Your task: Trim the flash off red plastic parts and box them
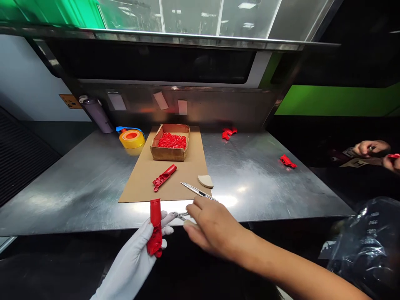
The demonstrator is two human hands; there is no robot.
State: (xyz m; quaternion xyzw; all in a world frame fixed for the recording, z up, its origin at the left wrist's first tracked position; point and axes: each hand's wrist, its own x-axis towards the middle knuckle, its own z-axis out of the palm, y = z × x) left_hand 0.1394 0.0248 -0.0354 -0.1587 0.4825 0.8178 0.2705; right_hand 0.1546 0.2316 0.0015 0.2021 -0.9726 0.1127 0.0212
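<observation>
My left hand [140, 246], in a white glove, holds a red plastic part [155, 227] upright at the table's front edge. My bare right hand [212, 225] is closed round small metal pliers [181, 216], whose tip is beside the gloved fingertips. Another red part [164, 178] lies on the cardboard sheet [140, 187]. Behind it stands a cardboard box [168, 154] filled with small red pieces [172, 141]. A slim knife [197, 191] and a pale wedge-shaped piece [205, 181] rest near the sheet's right edge.
Yellow tape [132, 139] and a purple bottle [97, 114] stand at the back left of the metal table [250, 187]. Red parts [229, 133] lie at the back, another [288, 161] at the right. Clear plastic [368, 241] and another person's hands [371, 148] are at far right.
</observation>
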